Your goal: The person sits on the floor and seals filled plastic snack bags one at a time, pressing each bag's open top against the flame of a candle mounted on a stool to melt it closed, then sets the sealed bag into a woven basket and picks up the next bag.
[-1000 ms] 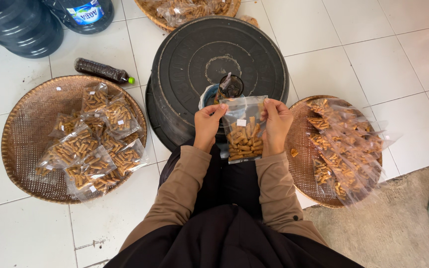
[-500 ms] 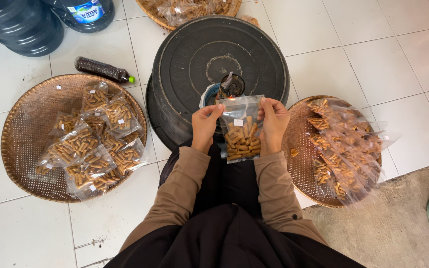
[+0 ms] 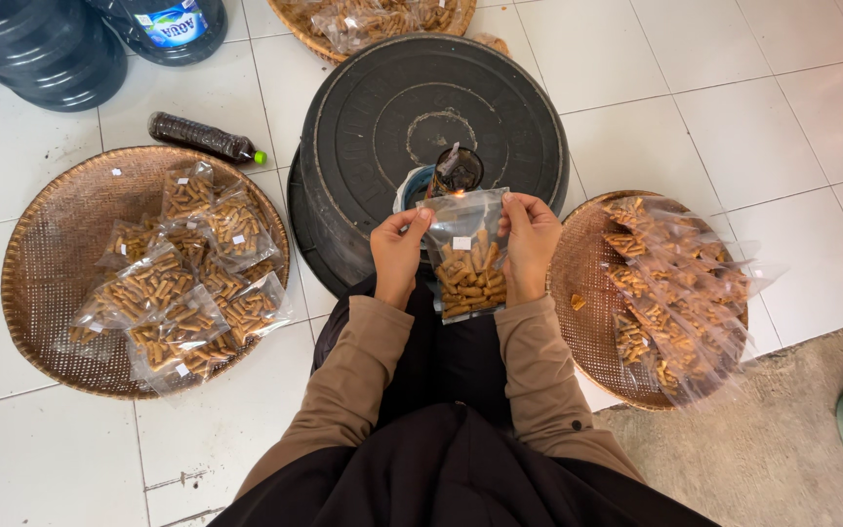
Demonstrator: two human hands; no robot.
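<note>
Both hands pinch the top corners of a clear snack bag (image 3: 467,263), the left hand (image 3: 397,252) and right hand (image 3: 531,242) closed on it, holding it upright between them. Left of the left hand lies a woven tray (image 3: 41,283) of filled bags; right of the right hand, another tray (image 3: 578,283). Just beyond the hands sits an upturned black tub (image 3: 373,117), then a dark bottle (image 3: 197,137).

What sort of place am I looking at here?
Probably a home or small-workshop floor used for packing snacks by hand. Both hands, left hand and right hand, hold a clear plastic bag of brown snack sticks; round woven bamboo trays on white floor tiles hold more bags.
</note>
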